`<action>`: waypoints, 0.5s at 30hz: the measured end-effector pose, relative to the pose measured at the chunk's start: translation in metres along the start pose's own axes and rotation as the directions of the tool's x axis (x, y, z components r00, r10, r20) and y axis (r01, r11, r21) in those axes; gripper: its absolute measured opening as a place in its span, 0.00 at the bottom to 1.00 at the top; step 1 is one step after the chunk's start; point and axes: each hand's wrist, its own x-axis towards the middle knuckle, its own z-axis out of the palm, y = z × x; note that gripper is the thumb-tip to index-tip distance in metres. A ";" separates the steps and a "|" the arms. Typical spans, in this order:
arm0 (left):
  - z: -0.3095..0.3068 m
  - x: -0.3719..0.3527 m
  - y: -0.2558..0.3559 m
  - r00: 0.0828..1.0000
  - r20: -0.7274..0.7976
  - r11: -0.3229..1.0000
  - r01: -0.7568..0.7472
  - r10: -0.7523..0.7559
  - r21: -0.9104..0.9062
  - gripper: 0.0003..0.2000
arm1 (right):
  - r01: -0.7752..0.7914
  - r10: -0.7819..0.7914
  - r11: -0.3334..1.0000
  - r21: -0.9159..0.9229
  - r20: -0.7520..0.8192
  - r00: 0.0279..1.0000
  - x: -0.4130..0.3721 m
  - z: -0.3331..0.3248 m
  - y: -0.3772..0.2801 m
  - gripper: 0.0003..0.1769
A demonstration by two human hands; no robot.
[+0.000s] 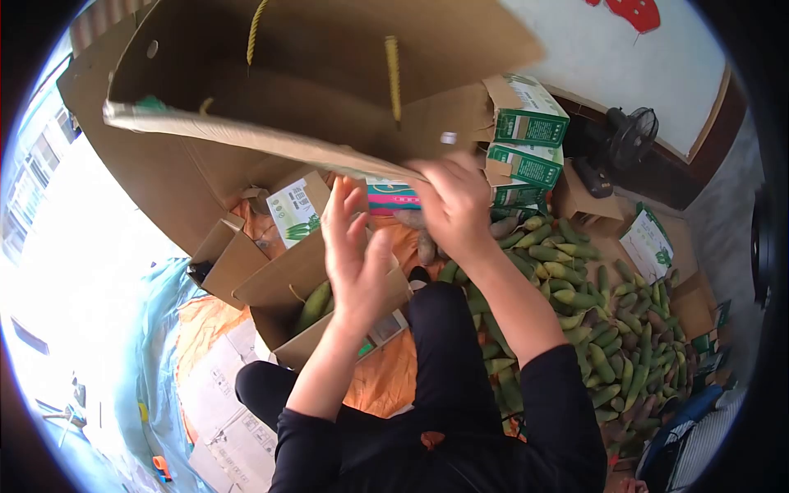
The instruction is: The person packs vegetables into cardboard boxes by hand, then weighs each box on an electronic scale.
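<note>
The left hand (355, 255) is hovering open, the right hand (454, 201) is gripping the twelve-o'clock carton (312, 74); few cobs (315, 302) are lying boxed, the four-o'clock pile (608, 329) loose.

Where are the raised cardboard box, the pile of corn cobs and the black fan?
raised cardboard box (329, 57): head view, on its broad brown side.
pile of corn cobs (608, 337): head view, on a green cob in its middle.
black fan (631, 135): head view, on its round grille.

Brown box (312, 74) with yellow rope handles (393, 74); cartons (526, 115) green and white; corn (575, 279) green to yellow — sheet (205, 320) orange, sleeves (567, 411) and fan (631, 135) black, wall (608, 57) white.
</note>
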 end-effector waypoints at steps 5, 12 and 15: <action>-0.083 -0.019 -0.019 0.989 0.136 0.876 -0.010 -0.063 0.483 0.18 | -0.278 0.269 0.918 0.284 0.069 0.961 0.011 0.123 0.010 0.10; -0.143 -0.068 -0.071 0.883 0.276 0.708 0.085 -0.379 0.701 0.14 | -0.724 0.577 0.323 0.610 0.479 0.661 0.002 0.296 0.037 0.10; -0.153 -0.091 -0.093 0.789 0.353 0.692 0.123 -0.503 0.712 0.18 | -0.910 0.633 0.012 0.415 0.701 0.328 0.001 0.317 0.046 0.11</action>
